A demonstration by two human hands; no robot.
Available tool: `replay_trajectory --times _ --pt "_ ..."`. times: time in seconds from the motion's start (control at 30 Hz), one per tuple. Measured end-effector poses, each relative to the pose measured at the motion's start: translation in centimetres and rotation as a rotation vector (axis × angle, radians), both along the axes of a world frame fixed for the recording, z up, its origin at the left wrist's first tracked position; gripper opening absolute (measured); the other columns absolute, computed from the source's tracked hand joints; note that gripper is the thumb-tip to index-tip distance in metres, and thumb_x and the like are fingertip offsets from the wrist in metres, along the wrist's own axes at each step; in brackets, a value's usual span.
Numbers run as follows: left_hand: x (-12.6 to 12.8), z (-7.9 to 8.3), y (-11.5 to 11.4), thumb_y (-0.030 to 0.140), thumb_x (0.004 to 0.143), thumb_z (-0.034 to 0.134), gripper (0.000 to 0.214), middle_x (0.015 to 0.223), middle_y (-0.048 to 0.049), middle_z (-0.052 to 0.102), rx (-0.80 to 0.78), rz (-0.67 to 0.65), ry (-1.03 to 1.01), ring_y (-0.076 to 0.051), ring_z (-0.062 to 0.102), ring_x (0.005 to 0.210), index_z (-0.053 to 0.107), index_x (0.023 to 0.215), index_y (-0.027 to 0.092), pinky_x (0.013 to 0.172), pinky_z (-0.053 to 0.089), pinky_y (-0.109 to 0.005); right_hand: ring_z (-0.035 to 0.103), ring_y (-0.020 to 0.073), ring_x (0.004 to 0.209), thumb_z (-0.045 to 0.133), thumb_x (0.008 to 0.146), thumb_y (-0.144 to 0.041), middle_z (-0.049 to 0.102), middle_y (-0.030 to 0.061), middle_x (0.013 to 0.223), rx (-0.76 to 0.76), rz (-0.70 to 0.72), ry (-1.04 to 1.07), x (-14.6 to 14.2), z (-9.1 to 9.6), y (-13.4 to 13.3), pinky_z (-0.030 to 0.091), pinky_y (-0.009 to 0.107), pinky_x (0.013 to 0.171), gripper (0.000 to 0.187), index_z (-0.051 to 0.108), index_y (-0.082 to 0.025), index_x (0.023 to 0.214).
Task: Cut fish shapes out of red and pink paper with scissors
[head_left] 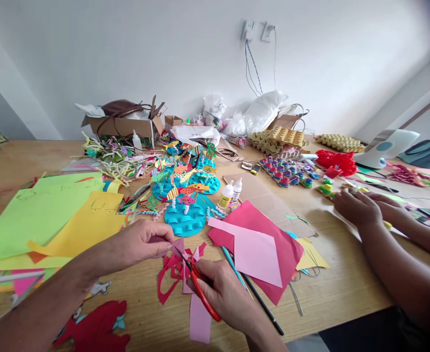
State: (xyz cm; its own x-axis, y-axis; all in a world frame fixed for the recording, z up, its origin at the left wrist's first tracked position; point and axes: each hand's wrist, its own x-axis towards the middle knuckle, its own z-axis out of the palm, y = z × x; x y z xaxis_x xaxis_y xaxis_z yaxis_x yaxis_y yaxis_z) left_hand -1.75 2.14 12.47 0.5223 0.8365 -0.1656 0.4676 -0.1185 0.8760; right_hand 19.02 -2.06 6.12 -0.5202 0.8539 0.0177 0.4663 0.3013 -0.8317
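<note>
My right hand (224, 288) is closed round the red handles of a pair of scissors (199, 286), blades pointing up and left. Between finger and thumb my left hand (147, 242) pinches a small piece of pink paper (178, 244), and the blade tips lie against it. Below the blades is a heap of red and pink paper scraps (169, 274). A pink paper strip (200, 320) lies under my right hand. Just right of it, a cut pink sheet (257, 254) rests on a red sheet (269, 232). A red cut-out figure (97, 327) lies near my left forearm.
Turquoise discs (185, 217) carrying paper fish stand ahead. Two glue bottles (225, 195) are beside them. Green (46, 210) and yellow sheets (94, 220) cover the left. A black pencil (262, 303) lies to the right. Another person's hands (361, 208) work at the far right.
</note>
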Motion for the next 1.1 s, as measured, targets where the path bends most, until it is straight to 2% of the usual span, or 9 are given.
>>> replay_trajectory --times 0.17,0.3,0.43,0.5,0.6,0.73,0.9,1.1 --pt "0.3 -1.5 -0.4 0.029 0.075 0.058 0.016 0.054 0.0066 0.039 -0.215 0.074 -0.244 -0.009 0.029 0.047 0.060 0.065 0.017 0.044 0.020 -0.019 0.032 0.0081 0.046 0.043 0.087 -0.033 0.037 -0.0053 0.051 -0.131 -0.003 0.137 -0.2 -0.4 -0.1 0.021 0.021 0.043 0.034 0.036 -0.019 0.058" --pt "0.8 -2.6 -0.8 0.031 0.075 0.062 0.017 0.060 0.0053 0.044 -0.303 0.176 -0.370 -0.008 0.031 0.050 0.062 0.069 0.015 0.045 0.022 -0.017 0.037 0.0081 0.042 0.044 0.084 -0.034 0.039 -0.0054 0.047 -0.297 -0.044 0.302 -0.9 -0.9 -0.3 0.023 0.020 0.041 0.031 0.039 -0.020 0.057" --pt "1.6 -3.1 -1.2 0.032 0.076 0.062 0.015 0.064 0.0041 0.051 -0.340 0.234 -0.462 -0.009 0.039 0.054 0.062 0.072 0.017 0.050 0.030 -0.018 0.034 0.0072 0.035 0.046 0.080 -0.053 0.041 -0.0062 0.041 -0.432 -0.082 0.495 -1.8 -1.4 -0.5 0.025 0.019 0.038 0.039 0.043 -0.019 0.060" --pt "2.0 -3.2 -1.3 0.031 0.074 0.064 0.014 0.069 0.0024 0.056 -0.304 0.260 -0.468 -0.011 0.046 0.061 0.062 0.073 0.017 0.056 0.035 -0.020 0.033 0.0065 0.033 0.047 0.074 -0.063 0.042 -0.0064 0.039 -0.472 -0.080 0.577 -2.1 -1.9 -0.5 0.025 0.019 0.037 0.047 0.045 -0.018 0.061" --pt "2.6 -3.4 -1.3 0.032 0.072 0.065 0.016 0.070 0.0019 0.057 -0.259 0.284 -0.445 -0.014 0.050 0.066 0.060 0.071 0.017 0.062 0.038 -0.023 0.032 0.0057 0.029 0.049 0.070 -0.069 0.042 -0.0066 0.036 -0.508 -0.075 0.678 -2.4 -2.9 -0.5 0.024 0.019 0.036 0.053 0.047 -0.017 0.062" --pt "3.0 -3.5 -1.3 0.033 0.076 0.058 0.017 0.074 0.0000 0.060 -0.227 0.229 -0.406 -0.016 0.051 0.069 0.061 0.079 0.017 0.065 0.038 -0.025 0.032 0.0051 0.028 0.049 0.076 -0.064 0.043 -0.0065 0.035 -0.504 -0.075 0.742 -2.5 -3.9 -0.6 0.024 0.018 0.035 0.050 0.049 -0.016 0.064" --pt "3.2 -3.2 -1.3 0.035 0.074 0.057 0.019 0.067 0.0005 0.057 -0.148 0.232 -0.324 -0.016 0.050 0.066 0.058 0.069 0.016 0.062 0.038 -0.025 0.033 0.0053 0.027 0.050 0.078 -0.061 0.044 -0.0065 0.037 -0.507 -0.054 0.783 -2.7 -4.3 -0.6 0.022 0.017 0.032 0.047 0.049 -0.016 0.065" --pt "3.5 -3.5 -1.4 0.036 0.072 0.059 0.021 0.066 0.0009 0.058 -0.230 0.254 -0.314 -0.014 0.049 0.062 0.057 0.069 0.016 0.058 0.037 -0.023 0.034 0.0052 0.028 0.051 0.076 -0.063 0.044 -0.0063 0.038 -0.517 -0.054 0.788 -2.6 -4.4 -0.6 0.022 0.016 0.031 0.049 0.049 -0.016 0.065"
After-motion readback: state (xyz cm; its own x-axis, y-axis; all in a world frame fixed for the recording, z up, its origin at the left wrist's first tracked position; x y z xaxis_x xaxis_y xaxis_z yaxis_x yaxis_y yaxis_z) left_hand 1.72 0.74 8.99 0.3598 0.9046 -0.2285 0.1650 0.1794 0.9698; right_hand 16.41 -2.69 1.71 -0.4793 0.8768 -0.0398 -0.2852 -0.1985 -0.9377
